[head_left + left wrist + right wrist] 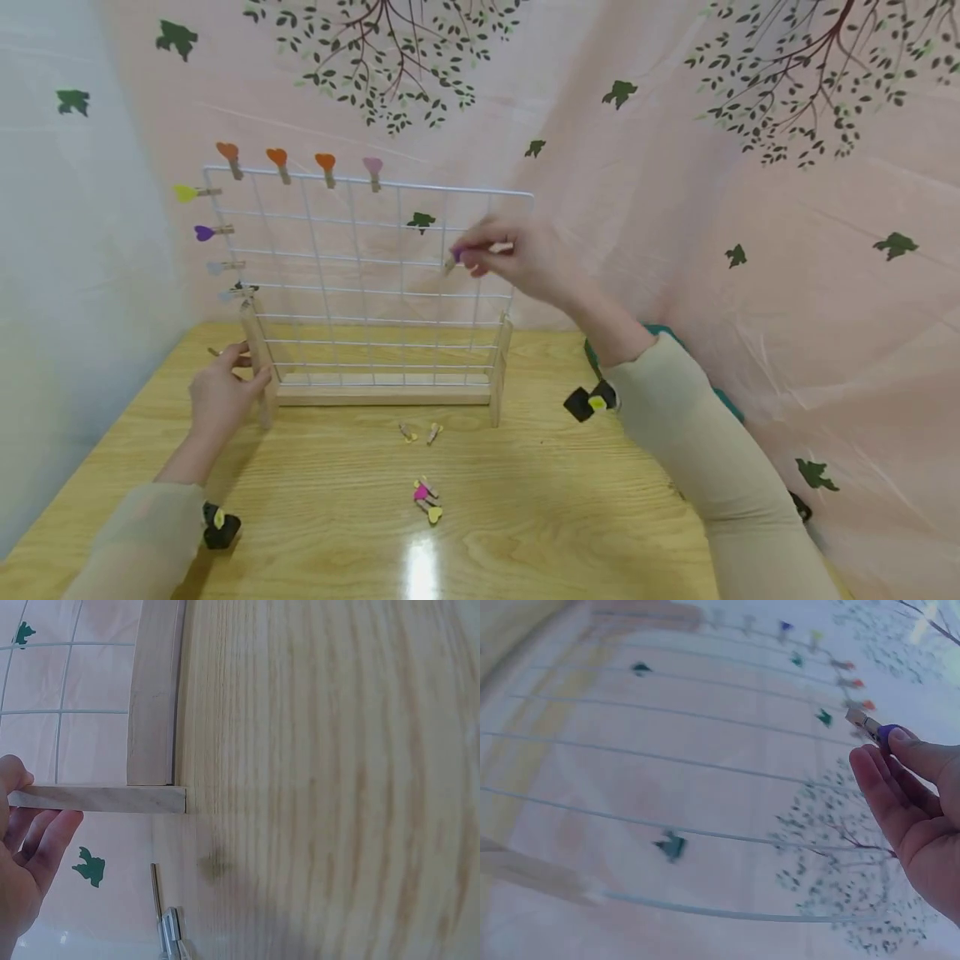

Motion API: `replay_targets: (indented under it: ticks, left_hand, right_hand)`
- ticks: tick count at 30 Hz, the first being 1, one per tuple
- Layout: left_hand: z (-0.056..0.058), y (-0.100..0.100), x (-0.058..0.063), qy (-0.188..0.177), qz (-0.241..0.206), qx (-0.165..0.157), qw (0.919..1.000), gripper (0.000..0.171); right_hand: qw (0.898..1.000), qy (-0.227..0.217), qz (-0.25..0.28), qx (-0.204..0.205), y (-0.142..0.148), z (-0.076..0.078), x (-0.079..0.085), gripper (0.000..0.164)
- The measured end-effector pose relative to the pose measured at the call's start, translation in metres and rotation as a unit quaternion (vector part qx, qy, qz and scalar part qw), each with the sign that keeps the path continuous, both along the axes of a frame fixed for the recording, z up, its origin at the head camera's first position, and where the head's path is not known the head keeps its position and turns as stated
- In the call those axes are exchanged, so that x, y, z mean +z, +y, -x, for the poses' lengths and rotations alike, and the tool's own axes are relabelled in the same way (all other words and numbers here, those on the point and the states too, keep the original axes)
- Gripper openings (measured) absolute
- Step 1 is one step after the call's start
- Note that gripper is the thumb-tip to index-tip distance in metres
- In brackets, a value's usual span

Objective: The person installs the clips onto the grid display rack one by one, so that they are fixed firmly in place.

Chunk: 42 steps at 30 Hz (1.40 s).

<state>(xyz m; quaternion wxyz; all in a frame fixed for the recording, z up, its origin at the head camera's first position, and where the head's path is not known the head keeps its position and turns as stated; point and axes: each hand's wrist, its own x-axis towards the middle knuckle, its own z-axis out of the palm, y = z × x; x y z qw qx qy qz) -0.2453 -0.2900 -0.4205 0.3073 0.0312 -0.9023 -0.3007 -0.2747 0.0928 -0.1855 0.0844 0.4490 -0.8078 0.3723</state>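
Note:
My right hand [517,254] pinches a small wooden clothespin [868,724] with a purple heart, in front of the right half of the white wire grid [350,222]. The free end of the clothespin points away from the fingertips. My left hand [223,392] grips the left wooden post [97,798] of the stand, thumb on one side and fingers on the other. Along the grid's top wire sit several heart clothespins, orange ones and a pink heart clothespin [374,169]. Down its left edge are a yellow heart clothespin [187,193], a purple heart clothespin [206,232] and pale ones.
Loose heart clothespins lie on the wooden table [322,517], among them a pink heart [422,492] and a yellow heart [435,516]. A silvery metal piece [172,934] appears beyond the left post. Behind my right sleeve, a teal object [663,331] is partly hidden.

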Motion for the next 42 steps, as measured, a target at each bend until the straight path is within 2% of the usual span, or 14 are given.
replay_targets:
  ticks: [2,5,9,11,15,23,29,33,36,39,42]
  left_hand:
    - [0.001,0.0,0.0,0.003,-0.001,-0.002,1.0,0.037]
    - [0.001,0.0,0.0,0.004,-0.002,-0.002,1.0,0.037]
    - [0.002,0.0,0.0,-0.003,-0.009,-0.004,0.9999,0.037]
    - [0.003,0.0,0.0,-0.005,-0.011,-0.005,0.9999,0.037]
    - [0.004,0.001,-0.001,-0.003,-0.008,-0.002,1.0,0.037]
    - [0.006,0.001,-0.004,0.002,-0.006,0.004,1.0,0.036]
    - [0.007,0.0,-0.003,-0.001,-0.006,0.005,1.0,0.036]
    - [0.006,0.0,-0.003,0.0,-0.011,0.002,0.9999,0.036]
    - [0.006,0.0,-0.003,0.002,-0.01,0.003,0.9999,0.037]
    - [0.007,-0.001,-0.003,0.007,-0.006,0.008,0.9999,0.037]
    - [0.009,-0.002,-0.004,0.01,-0.005,0.01,0.9999,0.037]
  right_hand:
    - [0.999,0.026,0.02,-0.008,-0.006,0.009,0.02,0.017]
    - [0.996,0.075,0.021,-0.04,-0.016,0.022,0.042,0.018]
    - [0.987,0.131,-0.005,-0.097,-0.03,0.037,0.059,0.018]
    - [0.983,0.143,-0.011,-0.113,-0.035,0.043,0.064,0.018]
    - [0.983,0.137,-0.022,-0.124,-0.042,0.05,0.067,0.016]
    - [0.983,0.127,-0.074,-0.113,-0.045,0.053,0.061,0.018]
    - [0.985,0.134,-0.053,-0.096,-0.042,0.054,0.057,0.03]
    - [0.986,0.148,-0.02,-0.08,-0.036,0.043,0.049,0.038]
    - [0.984,0.176,0.008,-0.031,-0.034,0.031,0.033,0.036]
    - [0.982,0.186,0.011,0.038,-0.036,0.021,0.001,0.032]
    - [0.982,0.168,-0.026,0.082,-0.038,0.013,-0.042,0.03]
